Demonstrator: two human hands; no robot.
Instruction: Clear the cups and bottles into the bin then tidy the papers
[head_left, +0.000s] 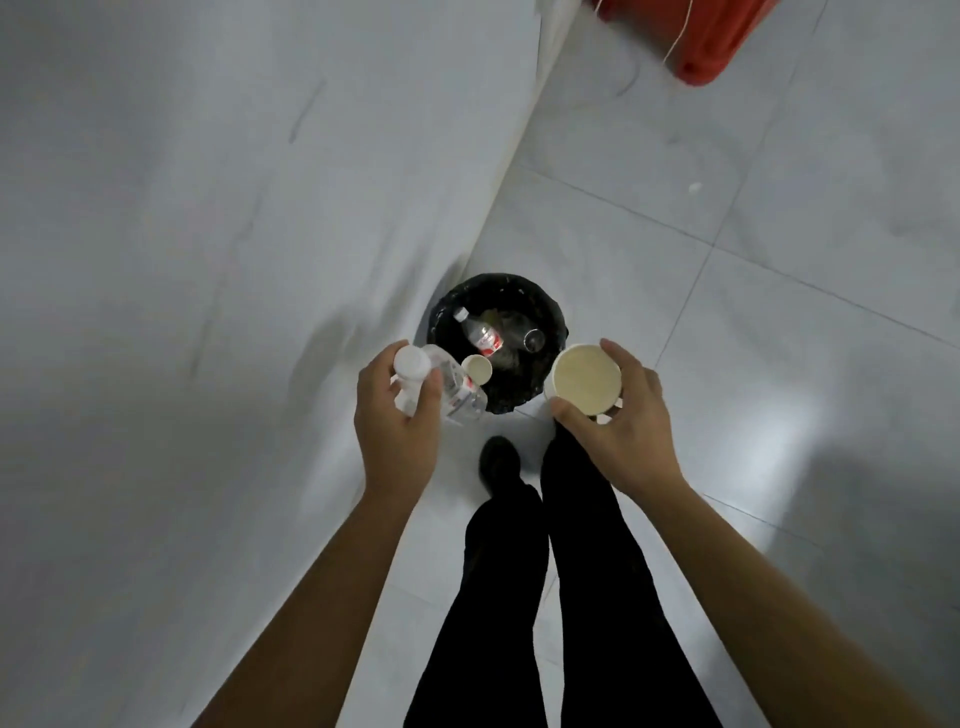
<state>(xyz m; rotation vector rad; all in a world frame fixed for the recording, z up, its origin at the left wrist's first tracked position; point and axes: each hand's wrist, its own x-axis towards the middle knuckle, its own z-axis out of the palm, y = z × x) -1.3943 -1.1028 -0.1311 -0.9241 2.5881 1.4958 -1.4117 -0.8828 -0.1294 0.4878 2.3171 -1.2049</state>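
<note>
Now, nearest to me are the person's black-trousered legs (519, 571) and one black shoe (498, 460) planted just short of the bin. Above them both hands are loaded. The left hand (397, 431) has its fingers curled round two things at once, a white opaque plastic bottle (410, 374) and a clear, crumpled plastic water bottle (460, 397), held over the bin's near rim. The right hand (618, 431) grips a white paper cup with a cream inside (587, 379), thumb on the near side and fingers on the far side, just beside the rim on the right.

I'd judge all three to be empty and very light. The clear bottle looks thin and will buckle under a squeeze; the paper cup will crush at the lip, so a loose hold round the wall suits it. Nothing looks breakable, so a drop should do no harm.

Just beyond, the round bin lined with a black bag (550, 306) stands on the floor, touching or nearly touching the white surface (208, 208) on the left. Inside lie a clear bottle with a red label (483, 335), a small paper cup (476, 369) and a clear tumbler (534, 339), with room left and its mouth unobstructed.

Farther off, pale floor tiles (727, 312) carry a small white scrap (694, 188), and a red object (711, 41) sits at the far edge. No papers are in sight.
</note>
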